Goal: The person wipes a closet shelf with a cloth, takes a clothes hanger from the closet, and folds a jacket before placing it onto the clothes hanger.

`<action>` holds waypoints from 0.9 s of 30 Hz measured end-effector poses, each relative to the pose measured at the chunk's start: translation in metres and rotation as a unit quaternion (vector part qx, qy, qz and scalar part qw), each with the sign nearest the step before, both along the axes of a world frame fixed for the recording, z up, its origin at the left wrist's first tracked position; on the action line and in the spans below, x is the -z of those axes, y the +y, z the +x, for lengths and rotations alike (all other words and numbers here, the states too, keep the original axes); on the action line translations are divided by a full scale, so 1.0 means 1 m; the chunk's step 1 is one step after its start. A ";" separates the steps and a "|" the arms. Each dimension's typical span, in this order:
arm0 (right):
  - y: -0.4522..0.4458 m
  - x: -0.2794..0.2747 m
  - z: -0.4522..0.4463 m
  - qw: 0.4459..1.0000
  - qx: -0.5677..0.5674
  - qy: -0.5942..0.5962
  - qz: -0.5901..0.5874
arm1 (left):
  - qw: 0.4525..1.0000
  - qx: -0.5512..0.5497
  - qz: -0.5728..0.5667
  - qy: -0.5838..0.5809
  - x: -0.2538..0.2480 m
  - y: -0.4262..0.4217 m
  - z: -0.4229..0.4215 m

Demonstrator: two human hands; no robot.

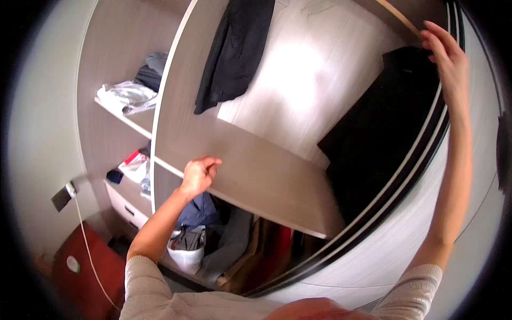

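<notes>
My left hand (198, 176) is in front of the edge of a brown shelf board (250, 160), its fingers curled together with nothing visible in them. At upper right my right hand (447, 50) is raised to the end of a wooden rod (397, 15), its fingers bent in a pinch. What lies between those fingertips is too small to tell. Just below and left of this hand hangs a black garment (381, 117), its collar close to my fingers. Dark trousers (234, 53) hang on the compartment's left side.
White clothing (128, 96) and folded dark clothes (149, 77) lie on a left shelf. Beneath the board are a white bucket (186, 256) and several garments. A sliding door track (410, 165) runs along the right. A white cable (88, 250) hangs before a red-brown seat (80, 266).
</notes>
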State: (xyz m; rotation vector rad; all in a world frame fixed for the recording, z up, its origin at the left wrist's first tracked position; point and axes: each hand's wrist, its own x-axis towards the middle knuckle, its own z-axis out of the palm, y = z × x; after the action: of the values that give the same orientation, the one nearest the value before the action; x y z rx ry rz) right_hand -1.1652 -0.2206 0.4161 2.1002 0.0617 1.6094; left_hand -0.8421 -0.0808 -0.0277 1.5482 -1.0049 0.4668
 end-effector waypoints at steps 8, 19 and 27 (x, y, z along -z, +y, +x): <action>-0.064 -0.117 0.146 0.981 0.154 -0.113 -0.018 | 0.994 0.089 0.055 -0.006 0.019 0.000 0.057; -0.063 -0.136 0.229 0.943 0.268 -0.117 0.161 | 0.991 0.075 0.060 -0.093 0.020 0.009 0.060; -0.043 -0.121 0.244 0.914 -0.102 -0.143 0.364 | 0.991 0.071 0.077 -0.085 0.014 0.011 0.058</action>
State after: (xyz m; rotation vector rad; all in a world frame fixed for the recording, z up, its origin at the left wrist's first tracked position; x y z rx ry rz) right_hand -0.9215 -0.2638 0.5376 2.3936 -0.5116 2.3144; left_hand -0.7839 -0.0701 -0.0417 1.5789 -1.2991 0.4361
